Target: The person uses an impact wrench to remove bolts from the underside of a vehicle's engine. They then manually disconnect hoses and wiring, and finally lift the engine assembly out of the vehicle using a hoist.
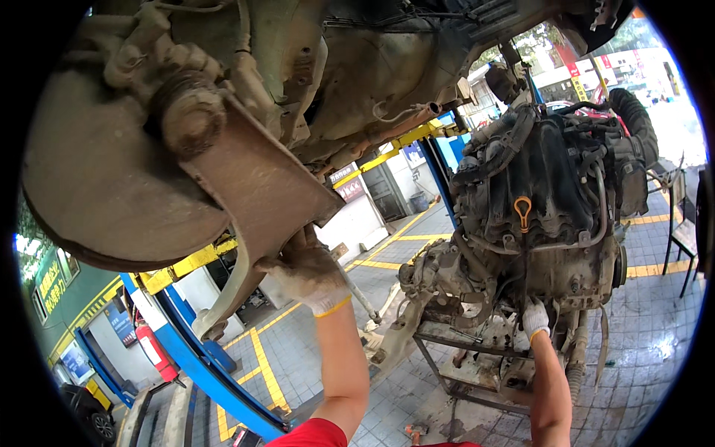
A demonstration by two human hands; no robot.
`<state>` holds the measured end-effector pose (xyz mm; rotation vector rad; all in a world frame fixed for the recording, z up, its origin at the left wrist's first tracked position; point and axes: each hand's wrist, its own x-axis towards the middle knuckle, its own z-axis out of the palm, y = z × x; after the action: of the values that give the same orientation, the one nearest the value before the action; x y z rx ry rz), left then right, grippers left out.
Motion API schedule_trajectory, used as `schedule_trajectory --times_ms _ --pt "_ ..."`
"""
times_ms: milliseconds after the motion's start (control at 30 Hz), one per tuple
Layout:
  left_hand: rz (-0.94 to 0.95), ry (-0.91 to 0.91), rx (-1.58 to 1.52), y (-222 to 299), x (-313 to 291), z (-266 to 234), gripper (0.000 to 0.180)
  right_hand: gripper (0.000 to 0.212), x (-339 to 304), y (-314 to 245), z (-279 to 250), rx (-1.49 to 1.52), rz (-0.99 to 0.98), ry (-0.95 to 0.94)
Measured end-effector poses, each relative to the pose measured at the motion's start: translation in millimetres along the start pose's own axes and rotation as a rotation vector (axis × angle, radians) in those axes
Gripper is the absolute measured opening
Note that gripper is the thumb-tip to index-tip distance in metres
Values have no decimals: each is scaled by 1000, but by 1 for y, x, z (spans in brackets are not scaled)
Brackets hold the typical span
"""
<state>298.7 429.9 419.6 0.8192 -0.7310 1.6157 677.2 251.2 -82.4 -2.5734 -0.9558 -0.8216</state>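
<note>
Above me at the left hangs a raised car's underbody, with a rusty suspension control arm beside a brown brake disc shield. My left hand, in a dirty white work glove, is closed on the lower edge of the control arm; some fingers are hidden behind the metal. To the right a dark engine with an orange dipstick handle sits on a metal stand. My right hand, also gloved, is closed low against the engine's front; what its fingers hold is too dark to tell.
A blue lift post with yellow arms stands at the left, near a red fire extinguisher. A chair is at the far right. An orange-tipped tool lies on the tiled floor.
</note>
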Motion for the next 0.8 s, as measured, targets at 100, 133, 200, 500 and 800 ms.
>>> schedule_trajectory --times_ms 100,133,200,500,800 --pt "11 -71 -78 -24 -1 6 95 46 10 41 11 74 184 16" --pt "16 -93 -56 -25 -2 3 99 46 6 24 8 -48 94 -114" --pt "2 -55 -58 -28 -5 10 99 48 2 4 1 -74 72 -52" --pt "-135 -13 -163 -54 -13 36 102 48 -2 -40 -97 481 451 -183" --pt "-404 -202 -658 -111 -28 104 88 61 1 -6 -98 621 662 67"
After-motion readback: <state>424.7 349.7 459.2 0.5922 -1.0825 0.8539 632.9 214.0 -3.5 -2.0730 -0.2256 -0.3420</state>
